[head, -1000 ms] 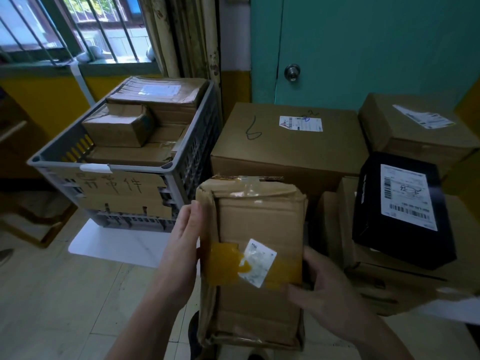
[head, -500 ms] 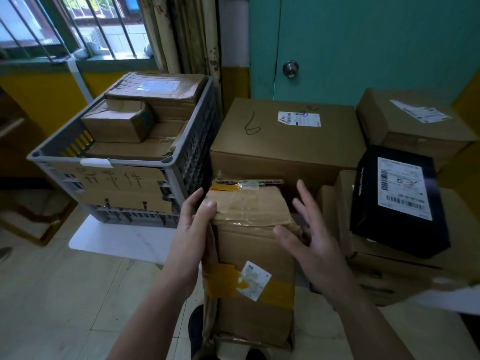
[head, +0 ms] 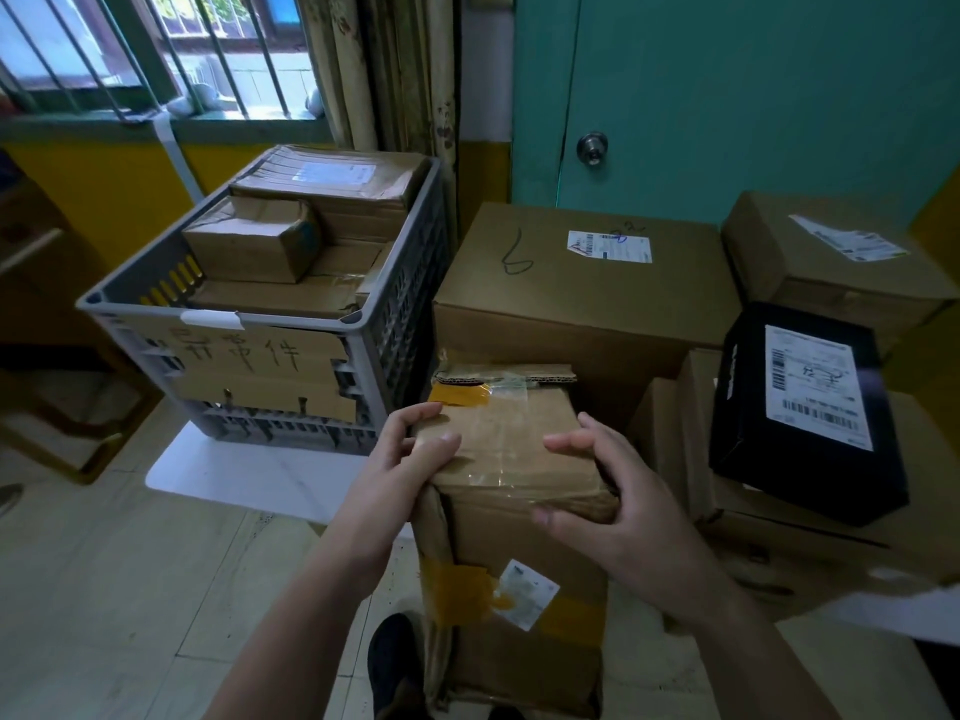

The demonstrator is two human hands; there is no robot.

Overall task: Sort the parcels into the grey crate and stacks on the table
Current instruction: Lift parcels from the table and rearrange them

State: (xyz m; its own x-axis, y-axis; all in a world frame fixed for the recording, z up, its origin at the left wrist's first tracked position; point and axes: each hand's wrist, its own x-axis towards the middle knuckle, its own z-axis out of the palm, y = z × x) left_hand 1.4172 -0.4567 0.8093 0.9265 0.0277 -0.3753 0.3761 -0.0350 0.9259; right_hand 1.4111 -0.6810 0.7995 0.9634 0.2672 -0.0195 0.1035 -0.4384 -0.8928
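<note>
Well, parcel (head: pixel 501 452) held, lg box (head: pixel 571 304) marked "6"

Both hands, left hand (head: pixel 402 462) and right hand (head: pixel 618 504), grip a taped cardboard parcel (head: pixel 511 517) beside the grey crate (head: pixel 363 324).

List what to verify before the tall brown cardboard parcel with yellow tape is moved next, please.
1. Left hand grips the tall brown cardboard parcel with yellow tape at its top corner: ok.
2. Right hand grips the opposite top edge: ok.
3. Parcel's shell intact: not ok, left edge crumpled.
4. Room in the grey plastic crate: not ok, cardboard parcels reach its rim.
5. Top of the large brown carton marked 6 free: ok, nothing stands on it.
</note>
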